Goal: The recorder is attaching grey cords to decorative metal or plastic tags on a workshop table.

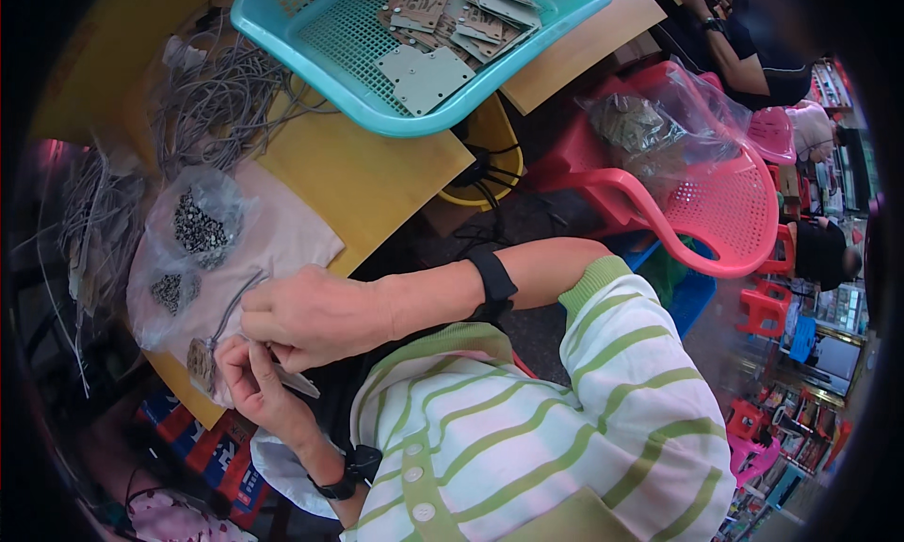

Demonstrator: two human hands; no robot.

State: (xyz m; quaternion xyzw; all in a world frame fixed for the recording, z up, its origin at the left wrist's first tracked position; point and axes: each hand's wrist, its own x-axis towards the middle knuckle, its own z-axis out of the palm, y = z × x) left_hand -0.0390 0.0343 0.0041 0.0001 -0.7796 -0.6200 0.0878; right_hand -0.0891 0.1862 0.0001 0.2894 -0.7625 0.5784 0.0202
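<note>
Over the pink cloth (301, 231), my two hands meet with their fingers closed. My left hand (259, 387) pinches at a short grey cable (229, 311), which runs up beside the fingers. Just above it is my right hand (320, 318), back upward and fingers curled in. Whatever its fingertips hold is hidden. Beside the left fingers is a small brown flat piece (200, 365). A pale flat edge (299, 383) shows below the right hand. Two clear plastic bags of small dark and silvery parts, a larger bag (202, 226) and a smaller one (172, 292), lie on the cloth.
A turquoise basket (381, 123) of brown and pale plates stands on the yellow board (377, 179). Coiled grey cables (212, 99) lie at the far left. On the right, a pink chair (725, 212) bears a plastic bag (650, 128). Another person (767, 52) sits beyond.
</note>
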